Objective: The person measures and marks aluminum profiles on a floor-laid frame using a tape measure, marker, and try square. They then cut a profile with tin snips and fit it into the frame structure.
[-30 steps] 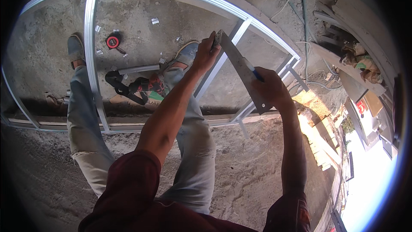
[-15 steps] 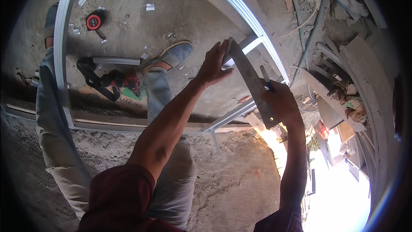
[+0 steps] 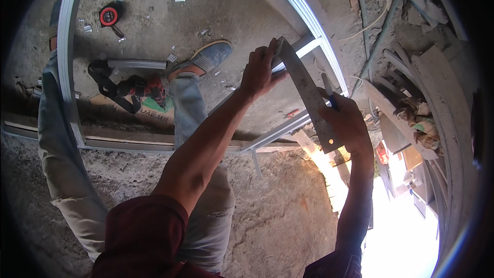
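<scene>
My right hand [image 3: 347,123] grasps the lower end of a long, flat grey metal bar [image 3: 307,90], my thumb on its face near the round hole, and a slim blue-and-white pen-like tool [image 3: 330,91] is tucked in the same grip. The bar slants up leftward to my left hand [image 3: 260,72], whose fingers are at its upper end, thumb apart; I cannot tell whether they clasp it. Bar and hands are over the ribbed silver metal frame [image 3: 65,56] lying on the rough grey concrete floor [image 3: 170,20].
</scene>
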Demonstrator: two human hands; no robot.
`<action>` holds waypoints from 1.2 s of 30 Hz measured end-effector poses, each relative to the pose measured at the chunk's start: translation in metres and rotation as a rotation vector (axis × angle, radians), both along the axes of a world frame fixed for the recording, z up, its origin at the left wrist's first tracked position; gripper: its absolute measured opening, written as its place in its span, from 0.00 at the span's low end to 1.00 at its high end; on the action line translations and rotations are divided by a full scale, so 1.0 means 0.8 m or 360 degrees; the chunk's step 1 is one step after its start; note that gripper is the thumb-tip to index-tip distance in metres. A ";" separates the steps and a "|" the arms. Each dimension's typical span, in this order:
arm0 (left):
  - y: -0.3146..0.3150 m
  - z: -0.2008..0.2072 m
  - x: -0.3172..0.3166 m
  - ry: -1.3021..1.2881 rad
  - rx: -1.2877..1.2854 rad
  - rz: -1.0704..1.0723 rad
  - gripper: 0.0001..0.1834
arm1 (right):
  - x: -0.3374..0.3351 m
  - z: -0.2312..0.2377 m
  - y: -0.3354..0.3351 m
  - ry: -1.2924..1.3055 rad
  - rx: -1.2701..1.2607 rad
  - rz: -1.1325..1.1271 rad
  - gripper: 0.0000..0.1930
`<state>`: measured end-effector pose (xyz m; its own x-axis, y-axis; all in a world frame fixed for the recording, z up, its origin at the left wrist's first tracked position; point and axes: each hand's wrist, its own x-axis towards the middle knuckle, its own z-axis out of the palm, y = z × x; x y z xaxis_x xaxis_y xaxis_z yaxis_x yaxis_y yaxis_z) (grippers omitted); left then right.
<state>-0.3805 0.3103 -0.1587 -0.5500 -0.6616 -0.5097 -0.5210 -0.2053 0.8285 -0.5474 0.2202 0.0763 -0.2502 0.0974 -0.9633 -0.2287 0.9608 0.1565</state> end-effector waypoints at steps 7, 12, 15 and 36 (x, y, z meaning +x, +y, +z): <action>-0.001 0.003 -0.001 -0.0032 0.0133 -0.0114 0.54 | -0.007 -0.001 0.003 -0.0063 0.0044 -0.0009 0.23; 0.003 -0.007 0.001 0.0030 0.0025 -0.0063 0.53 | -0.010 -0.001 -0.005 -0.0146 0.0084 -0.0059 0.23; 0.006 -0.006 0.002 0.0041 -0.0009 -0.0021 0.54 | -0.010 -0.002 -0.002 -0.0161 0.0040 0.0041 0.23; -0.007 0.012 -0.003 -0.0130 0.0154 -0.0093 0.50 | -0.049 -0.024 -0.003 0.0360 -0.0381 0.0119 0.28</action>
<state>-0.3828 0.3046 -0.1492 -0.5400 -0.5752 -0.6145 -0.5994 -0.2497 0.7605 -0.5866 0.2181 0.0573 -0.4580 -0.1516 -0.8759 -0.2851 0.9584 -0.0168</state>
